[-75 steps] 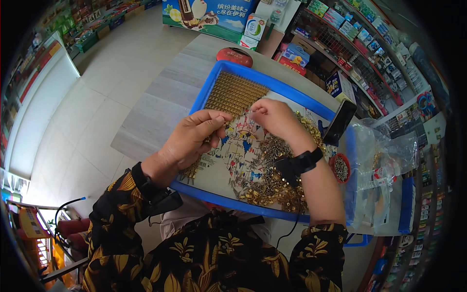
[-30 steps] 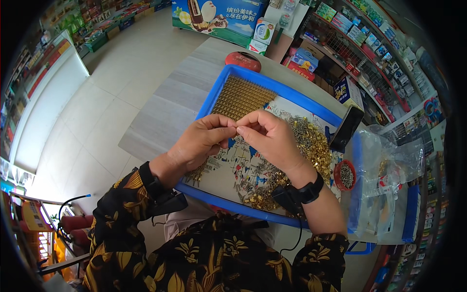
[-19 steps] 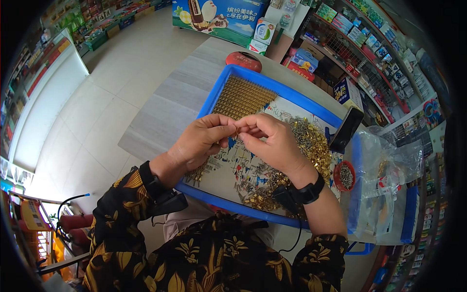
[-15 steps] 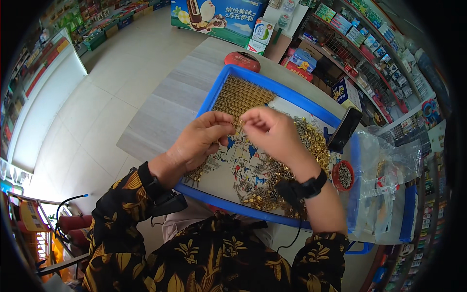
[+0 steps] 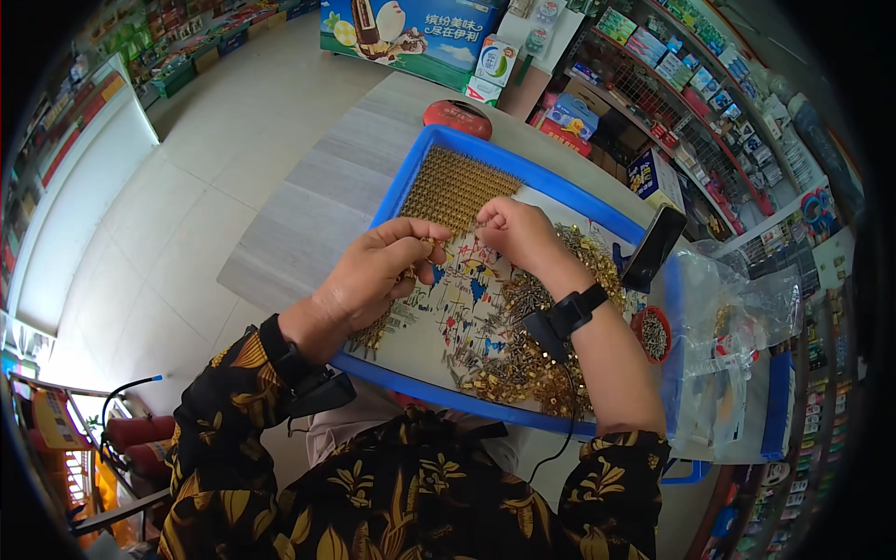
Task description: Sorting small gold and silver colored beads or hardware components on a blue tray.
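My left hand [image 5: 373, 271] is over the left part of a blue-rimmed tray [image 5: 485, 408], fingers curled around several small brass-coloured metal pieces [image 5: 428, 245] that show between thumb and fingers. Just to its right, my right hand [image 5: 519, 233] hovers with thumb and fingertips pinched together; what lies in the pinch is too small to make out. Beyond both hands, tight rows of small brass pieces [image 5: 457, 182] stand in the tray's far left corner. Loose brass fittings and silver screws [image 5: 532, 359] are heaped along the right and near sides, partly under my right forearm.
A phone [image 5: 653, 250] leans at the tray's right side, above a red bowl [image 5: 656, 334] of small screws. Clear plastic bags [image 5: 737, 299] lie farther right. Behind the tray sits a red oval container [image 5: 457, 118] on the wooden table [image 5: 308, 205]. Stocked shelves [image 5: 681, 103] stand at right.
My right hand has drawn away from my left fingertips, a little to the right. The left hand stays about where it was, with its brass pieces showing more clearly.
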### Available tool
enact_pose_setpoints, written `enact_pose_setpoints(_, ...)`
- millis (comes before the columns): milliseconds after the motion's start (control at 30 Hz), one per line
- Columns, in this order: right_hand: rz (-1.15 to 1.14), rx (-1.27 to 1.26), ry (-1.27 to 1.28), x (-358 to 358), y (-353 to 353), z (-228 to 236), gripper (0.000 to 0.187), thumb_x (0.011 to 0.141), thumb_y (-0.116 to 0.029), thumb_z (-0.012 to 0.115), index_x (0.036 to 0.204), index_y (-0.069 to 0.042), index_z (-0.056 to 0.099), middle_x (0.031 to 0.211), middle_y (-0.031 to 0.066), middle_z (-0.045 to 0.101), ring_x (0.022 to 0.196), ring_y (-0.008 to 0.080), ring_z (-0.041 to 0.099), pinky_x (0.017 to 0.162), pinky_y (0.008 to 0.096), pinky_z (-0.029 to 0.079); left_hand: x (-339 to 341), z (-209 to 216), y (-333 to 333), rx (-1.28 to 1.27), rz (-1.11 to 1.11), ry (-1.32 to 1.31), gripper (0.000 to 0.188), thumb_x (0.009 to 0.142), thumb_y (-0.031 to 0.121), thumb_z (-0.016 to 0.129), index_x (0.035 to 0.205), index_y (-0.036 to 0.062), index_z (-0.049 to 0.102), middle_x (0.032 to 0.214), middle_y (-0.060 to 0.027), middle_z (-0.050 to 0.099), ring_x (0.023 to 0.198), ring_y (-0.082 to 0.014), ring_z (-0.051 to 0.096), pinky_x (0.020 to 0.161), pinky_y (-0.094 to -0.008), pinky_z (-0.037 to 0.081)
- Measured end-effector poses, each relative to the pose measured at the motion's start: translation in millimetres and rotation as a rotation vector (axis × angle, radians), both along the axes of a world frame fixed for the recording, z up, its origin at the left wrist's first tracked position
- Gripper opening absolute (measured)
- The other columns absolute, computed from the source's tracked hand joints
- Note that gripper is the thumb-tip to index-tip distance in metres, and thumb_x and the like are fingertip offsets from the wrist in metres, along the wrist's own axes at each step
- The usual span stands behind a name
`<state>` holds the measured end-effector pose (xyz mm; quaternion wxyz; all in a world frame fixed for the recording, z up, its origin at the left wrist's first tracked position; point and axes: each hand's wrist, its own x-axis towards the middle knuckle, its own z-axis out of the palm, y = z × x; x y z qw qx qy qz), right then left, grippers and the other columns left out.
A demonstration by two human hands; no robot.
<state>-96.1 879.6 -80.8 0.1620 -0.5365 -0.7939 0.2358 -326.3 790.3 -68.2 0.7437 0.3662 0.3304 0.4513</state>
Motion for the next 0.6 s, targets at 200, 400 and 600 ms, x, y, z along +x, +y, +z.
enact_pose_setpoints(200,-0.057,0.081,-0.025,-5.5,-0.3,-0.1,0.016,0.08,-0.018,0.068,0.086,-0.004,0.063,0.077,0.0079,0.067,0.071,0.0178,0.065,0.064,0.0299,0.05,0.7,6.2,-0.6,-0.008,-0.013,0.008,0.024,0.093,0.013,0.048,0.113,0.0042,0.055,0.088,-0.0059,0.059,0.066,-0.0084,0.052,0.044,-0.0169,0.033)
enact_pose_setpoints(400,-0.058,0.105,-0.026,-7.3,-0.8,-2.2,0.015,0.081,-0.019,0.068,0.085,-0.005,0.063,0.074,0.0084,0.067,0.07,0.0188,0.066,0.064,0.0303,0.05,1.8,7.1,-1.9,-0.031,-0.04,0.022,0.023,0.094,0.015,0.049,0.114,0.0052,0.055,0.085,-0.0057,0.059,0.063,-0.0085,0.052,0.044,-0.0166,0.033)
enact_pose_setpoints(600,-0.067,0.083,-0.016,-5.8,-2.1,-0.7,0.016,0.08,-0.019,0.068,0.087,-0.005,0.063,0.077,0.0081,0.068,0.071,0.0188,0.065,0.064,0.0305,0.05,2.6,-0.7,-0.8,0.036,-0.073,0.055,0.022,0.094,0.014,0.05,0.114,0.0059,0.055,0.084,-0.0049,0.059,0.063,-0.008,0.052,0.045,-0.0164,0.034)
